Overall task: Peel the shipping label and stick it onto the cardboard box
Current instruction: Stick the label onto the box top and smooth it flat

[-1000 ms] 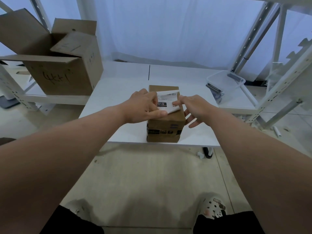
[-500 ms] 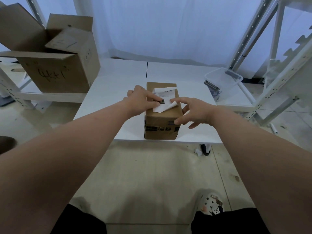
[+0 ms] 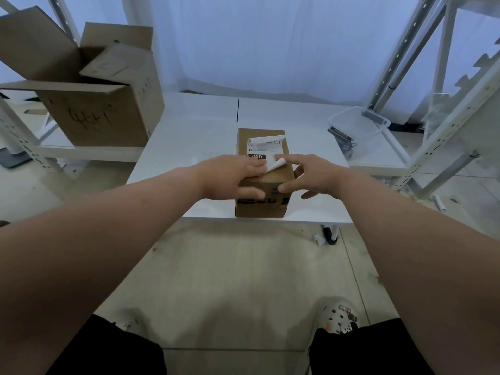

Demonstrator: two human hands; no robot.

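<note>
A small brown cardboard box (image 3: 261,207) stands at the near edge of the white table (image 3: 189,136). A white shipping label (image 3: 266,147) with black print lies on the box top; its far edge and near right corner curl up. My left hand (image 3: 232,177) lies flat over the label's near left part, fingers pressing it down and thumb on the box's front face. My right hand (image 3: 311,174) is spread at the box's right side, its index fingertip touching the label beside the curled corner and its thumb against the box's front top edge.
A large open cardboard box (image 3: 102,115) sits on a low white shelf at the left. A clear plastic bin (image 3: 359,128) rests at the right, beside white metal shelving posts (image 3: 400,55). White curtain hangs behind the table. Concrete floor and my feet are below.
The label has come down from above the box onto its top. My left hand slid over its near part; my right hand let go of the edge and now touches it with one fingertip.
</note>
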